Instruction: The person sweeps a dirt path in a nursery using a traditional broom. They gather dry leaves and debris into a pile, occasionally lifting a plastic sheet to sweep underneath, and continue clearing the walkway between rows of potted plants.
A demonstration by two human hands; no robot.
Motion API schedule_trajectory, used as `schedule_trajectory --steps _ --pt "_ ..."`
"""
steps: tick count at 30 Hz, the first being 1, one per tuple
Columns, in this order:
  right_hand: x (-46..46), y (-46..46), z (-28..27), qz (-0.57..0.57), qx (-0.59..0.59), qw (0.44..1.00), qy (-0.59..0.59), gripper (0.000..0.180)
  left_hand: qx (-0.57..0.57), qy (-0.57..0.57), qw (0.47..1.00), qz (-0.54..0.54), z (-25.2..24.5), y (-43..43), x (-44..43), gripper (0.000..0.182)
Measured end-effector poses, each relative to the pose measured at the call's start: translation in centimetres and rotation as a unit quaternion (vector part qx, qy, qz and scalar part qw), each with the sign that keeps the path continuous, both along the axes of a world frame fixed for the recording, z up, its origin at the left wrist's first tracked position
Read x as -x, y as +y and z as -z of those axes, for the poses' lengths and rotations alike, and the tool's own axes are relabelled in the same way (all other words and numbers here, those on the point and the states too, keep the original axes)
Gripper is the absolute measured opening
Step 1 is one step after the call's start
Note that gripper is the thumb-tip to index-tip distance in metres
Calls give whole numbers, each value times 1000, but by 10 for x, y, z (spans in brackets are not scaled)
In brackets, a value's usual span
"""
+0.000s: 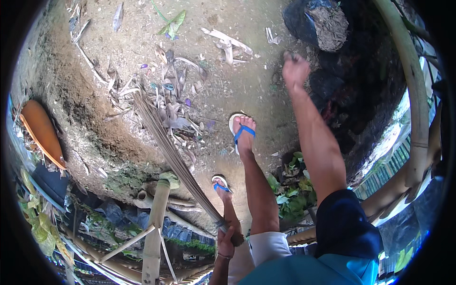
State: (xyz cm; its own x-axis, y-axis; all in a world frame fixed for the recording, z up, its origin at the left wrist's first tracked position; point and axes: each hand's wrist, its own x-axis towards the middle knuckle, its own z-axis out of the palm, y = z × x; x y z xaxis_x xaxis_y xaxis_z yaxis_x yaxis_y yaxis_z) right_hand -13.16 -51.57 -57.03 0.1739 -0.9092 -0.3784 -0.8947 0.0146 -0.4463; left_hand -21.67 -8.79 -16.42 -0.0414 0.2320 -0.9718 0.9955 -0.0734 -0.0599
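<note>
My left hand (226,243) grips the bound handle end of a stick broom (167,149) low in the view. Its long thin ribs slant up and to the left, and their tips reach a heap of dry leaves and litter (174,103) on the dirt ground. My right arm is stretched forward, and my right hand (296,71) is over the ground just below a dark plastic bag of soil-like material (327,28). The fingers of that hand are curled and blurred, so I cannot tell whether anything is between them.
Strips of dry plant husk (229,44) and a green leaf (173,24) lie ahead. An orange curved object (42,131) is at the left. A bamboo post (155,231) stands near my left arm; bamboo poles (416,107) curve along the right. Leafy plants (294,199) grow beside my leg.
</note>
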Motion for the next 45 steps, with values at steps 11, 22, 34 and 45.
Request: schedule_trajectory --steps 11,22,34,45 --pt "61 93 51 171 -256 948 76 48 26 25 999 16 -15 24 -13 35" --pt "10 164 -34 -137 -446 868 -171 35 17 22 1000 9 -2 36 4 36" --pt "51 91 55 285 -373 883 -7 42 24 21 999 34 2 51 7 37" --pt "62 229 -89 -53 -442 892 -76 37 24 6 999 28 1 36 4 38"
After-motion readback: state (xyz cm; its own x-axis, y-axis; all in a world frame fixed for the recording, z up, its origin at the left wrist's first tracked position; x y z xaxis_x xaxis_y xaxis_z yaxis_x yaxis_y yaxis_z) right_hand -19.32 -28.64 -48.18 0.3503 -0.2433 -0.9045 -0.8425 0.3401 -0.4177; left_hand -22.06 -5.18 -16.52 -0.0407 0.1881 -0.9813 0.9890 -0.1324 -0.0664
